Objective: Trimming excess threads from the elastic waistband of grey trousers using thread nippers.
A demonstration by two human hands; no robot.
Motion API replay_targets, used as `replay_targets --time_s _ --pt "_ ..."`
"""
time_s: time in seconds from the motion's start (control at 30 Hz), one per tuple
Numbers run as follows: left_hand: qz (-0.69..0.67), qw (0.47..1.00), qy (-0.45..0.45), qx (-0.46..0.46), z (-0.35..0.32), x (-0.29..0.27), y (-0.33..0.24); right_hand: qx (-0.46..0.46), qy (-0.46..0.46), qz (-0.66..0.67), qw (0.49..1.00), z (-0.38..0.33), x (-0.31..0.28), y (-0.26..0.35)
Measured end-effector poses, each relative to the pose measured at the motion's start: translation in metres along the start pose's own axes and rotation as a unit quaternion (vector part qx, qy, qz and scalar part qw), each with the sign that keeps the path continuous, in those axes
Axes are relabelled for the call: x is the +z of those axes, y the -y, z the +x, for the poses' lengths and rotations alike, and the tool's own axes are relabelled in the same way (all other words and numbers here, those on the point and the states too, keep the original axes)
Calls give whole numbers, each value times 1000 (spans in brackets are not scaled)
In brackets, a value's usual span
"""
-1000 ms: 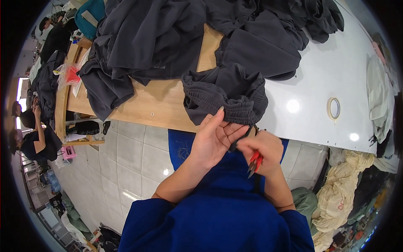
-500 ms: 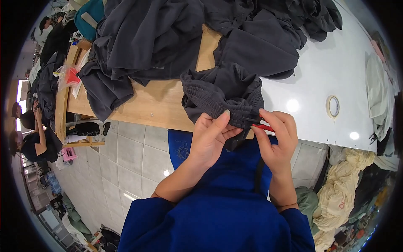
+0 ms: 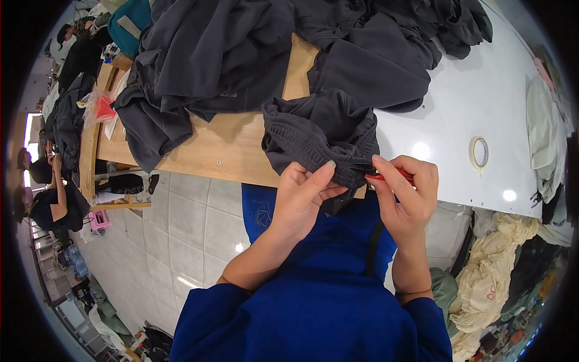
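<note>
wore a blue top [image 3: 325,301]. pinched the gathered waistband [image 3: 301,142] of a dark grey garment [image 3: 322,111] between the thumb and fingers of the left hand [image 3: 301,199]. grasped red-handled snips [image 3: 375,176] between the thumb and fingers of the right hand [image 3: 407,190], with the blades [image 3: 360,169] at the waistband's near right side. had the garment at the near edge of a wooden table [image 3: 235,145], left of a white tabletop [image 3: 446,139] bearing a tape roll [image 3: 486,153], with more dark grey cloth [image 3: 223,48] heaped beyond and another person [image 3: 53,199] well off to the left.
</note>
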State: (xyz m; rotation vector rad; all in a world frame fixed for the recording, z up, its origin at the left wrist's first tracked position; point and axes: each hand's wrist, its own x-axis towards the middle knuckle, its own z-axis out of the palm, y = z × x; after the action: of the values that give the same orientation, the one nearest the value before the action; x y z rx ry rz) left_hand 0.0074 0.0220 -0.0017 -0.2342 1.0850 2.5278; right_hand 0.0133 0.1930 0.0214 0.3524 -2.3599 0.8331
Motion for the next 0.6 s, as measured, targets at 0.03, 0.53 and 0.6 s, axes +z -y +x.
replay_targets --time_s 0.03,0.53,0.6 --pt "1 1000 1 -1 0 0 0 0 0 0 1000 0 0 0" --pt "-20 1000 0 -18 -4 2 -2 -1 30 25 999 -2 -6 -3" --pt "-20 1000 1 -18 -5 2 -2 -6 36 24 999 -3 -7 -3"
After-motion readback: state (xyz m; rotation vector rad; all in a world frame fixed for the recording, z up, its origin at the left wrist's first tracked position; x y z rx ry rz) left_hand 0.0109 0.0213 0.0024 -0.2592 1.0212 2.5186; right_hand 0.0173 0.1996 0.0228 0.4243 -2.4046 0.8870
